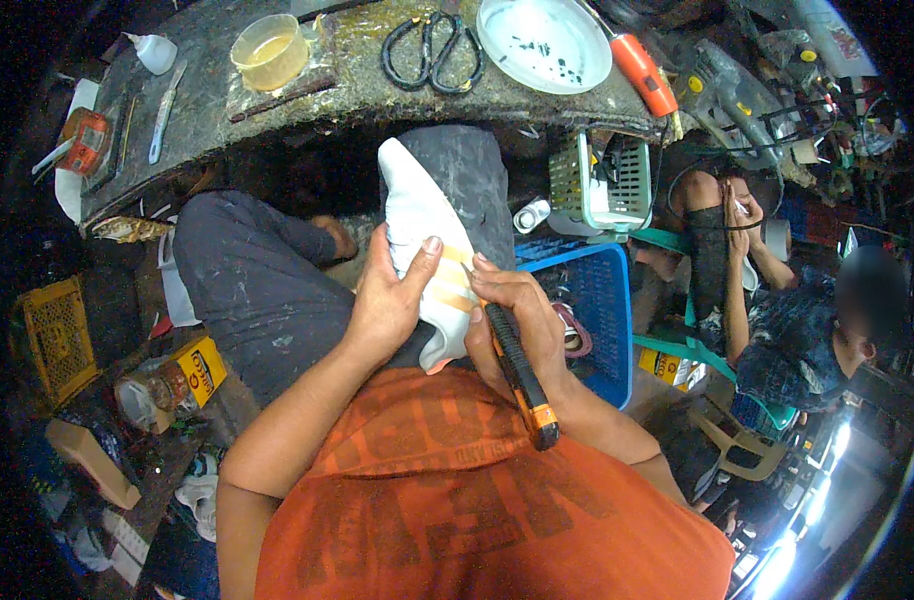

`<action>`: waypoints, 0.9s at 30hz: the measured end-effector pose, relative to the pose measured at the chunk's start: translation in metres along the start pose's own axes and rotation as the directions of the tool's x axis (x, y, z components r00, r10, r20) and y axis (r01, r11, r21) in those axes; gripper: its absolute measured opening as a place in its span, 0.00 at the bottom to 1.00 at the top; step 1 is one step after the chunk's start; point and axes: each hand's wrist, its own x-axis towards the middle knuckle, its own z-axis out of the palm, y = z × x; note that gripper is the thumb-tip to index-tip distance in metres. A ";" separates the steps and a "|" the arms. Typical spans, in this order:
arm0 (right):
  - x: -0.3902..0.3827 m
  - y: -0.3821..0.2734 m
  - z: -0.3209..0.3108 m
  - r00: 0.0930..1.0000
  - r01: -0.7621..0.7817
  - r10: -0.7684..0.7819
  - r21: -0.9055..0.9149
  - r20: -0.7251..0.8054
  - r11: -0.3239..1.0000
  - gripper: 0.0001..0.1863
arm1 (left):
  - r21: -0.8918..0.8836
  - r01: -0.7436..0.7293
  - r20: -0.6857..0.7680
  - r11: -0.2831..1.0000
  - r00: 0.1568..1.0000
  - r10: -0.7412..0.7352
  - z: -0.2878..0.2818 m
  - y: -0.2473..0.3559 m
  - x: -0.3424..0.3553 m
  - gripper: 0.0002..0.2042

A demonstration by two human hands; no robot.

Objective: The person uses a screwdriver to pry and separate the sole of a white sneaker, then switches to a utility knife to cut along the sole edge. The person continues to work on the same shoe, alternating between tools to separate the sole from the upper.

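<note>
A white shoe [414,195] with pale yellow-orange stripes lies over my lap, its toe pointing away toward the bench. My left hand [387,300] grips its left side, thumb pressed on top near the stripes. In my right hand [525,318] is a black and orange utility knife [517,372], its butt end toward me. The fingertips of that hand rest at the striped side of the shoe. Whether the blade touches the shoe is too small to tell.
The workbench [352,70] ahead carries a tub of yellowish paste [270,50], scissors [432,55], a pale basin [544,45] and an orange-handled tool [644,75]. A blue crate [617,330] and green basket [567,180] stand at my right. Another person [792,335] sits beyond them.
</note>
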 end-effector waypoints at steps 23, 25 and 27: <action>-0.019 0.005 -0.002 0.990 -0.067 0.087 0.167 -0.112 0.984 0.16 | -0.042 0.001 0.055 0.999 0.998 0.001 -0.001 0.012 -0.006 0.32; -0.018 0.005 -0.001 0.991 -0.055 0.075 0.174 -0.109 0.983 0.16 | -0.036 0.002 0.056 0.999 0.998 0.000 -0.002 0.011 -0.005 0.33; -0.018 0.004 -0.002 0.992 -0.057 0.074 0.164 -0.100 0.985 0.16 | -0.012 0.003 0.059 1.000 0.998 -0.002 -0.003 0.011 -0.003 0.33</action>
